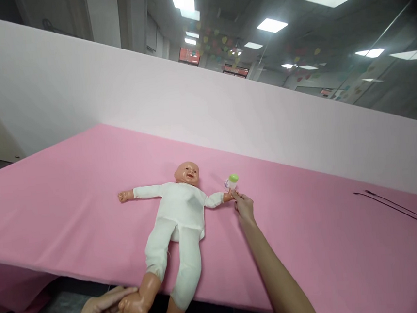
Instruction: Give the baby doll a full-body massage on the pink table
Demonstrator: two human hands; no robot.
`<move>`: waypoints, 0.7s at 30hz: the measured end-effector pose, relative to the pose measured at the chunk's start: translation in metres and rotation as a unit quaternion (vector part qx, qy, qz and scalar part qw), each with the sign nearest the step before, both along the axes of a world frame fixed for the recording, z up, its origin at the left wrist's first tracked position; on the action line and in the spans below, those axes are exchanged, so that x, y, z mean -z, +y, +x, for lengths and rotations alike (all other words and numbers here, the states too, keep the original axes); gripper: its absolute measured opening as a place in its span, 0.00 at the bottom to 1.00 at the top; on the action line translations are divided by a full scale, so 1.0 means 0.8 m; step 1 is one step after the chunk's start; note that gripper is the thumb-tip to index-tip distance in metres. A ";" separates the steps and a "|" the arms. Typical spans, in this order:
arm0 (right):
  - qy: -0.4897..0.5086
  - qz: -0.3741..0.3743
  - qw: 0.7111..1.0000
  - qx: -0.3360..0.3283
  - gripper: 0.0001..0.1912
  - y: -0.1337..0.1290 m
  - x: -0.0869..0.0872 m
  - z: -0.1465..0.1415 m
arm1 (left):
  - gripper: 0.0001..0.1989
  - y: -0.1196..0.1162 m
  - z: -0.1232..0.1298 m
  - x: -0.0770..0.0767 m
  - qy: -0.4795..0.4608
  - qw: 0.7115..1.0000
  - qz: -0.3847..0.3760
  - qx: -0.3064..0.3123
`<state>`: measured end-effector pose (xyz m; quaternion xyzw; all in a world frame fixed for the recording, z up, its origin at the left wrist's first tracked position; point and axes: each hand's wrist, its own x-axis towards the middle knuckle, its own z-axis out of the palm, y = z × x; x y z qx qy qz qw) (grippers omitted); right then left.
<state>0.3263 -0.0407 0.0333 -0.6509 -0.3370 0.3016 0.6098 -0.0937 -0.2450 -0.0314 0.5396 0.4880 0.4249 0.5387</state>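
A baby doll (181, 205) with a white cloth body lies on its back on a pink cloth. Its head points to the far side and its legs hang over the near edge. My left hand (101, 312) is closed around the doll's foot (136, 304) at the lower left, fingers above and thumb below. On the other side, my right hand (244, 205) pinches the doll's hand (228, 196), with that arm stretched out to the side. Just beyond my right hand stands a small clear container with a green lid (234, 178).
The pink cloth (309, 225) covers a wide table against a white partition (204, 113). Black cables (399, 208) lie on the cloth at the right. Past the near edge, dark floor and dark shapes show below.
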 end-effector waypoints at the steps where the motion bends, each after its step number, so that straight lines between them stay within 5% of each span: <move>1: -0.009 0.019 1.000 -0.017 0.25 0.000 -0.013 -0.008 | 0.21 0.010 0.002 -0.012 -0.006 1.000 0.009 0.004; 6: -0.103 0.098 0.982 -0.127 0.20 -0.021 -0.063 -0.088 | 0.20 0.095 0.031 -0.073 -0.041 0.998 0.049 -0.012; 9: -0.121 0.091 0.966 -0.211 0.16 -0.042 -0.055 -0.141 | 0.21 0.143 0.062 -0.092 -0.099 0.994 0.042 -0.012; 12: -0.126 0.083 0.961 -0.231 0.16 -0.045 -0.044 -0.154 | 0.22 0.164 0.078 -0.098 -0.117 0.992 0.040 -0.008; 16: -0.110 0.089 0.979 -0.149 0.21 -0.015 -0.052 -0.090 | 0.23 0.136 0.053 -0.084 -0.067 0.996 0.049 -0.024; 21: -0.009 0.034 0.999 -0.003 0.24 0.013 -0.031 0.010 | 0.21 0.048 -0.006 -0.014 0.000 1.000 0.027 0.007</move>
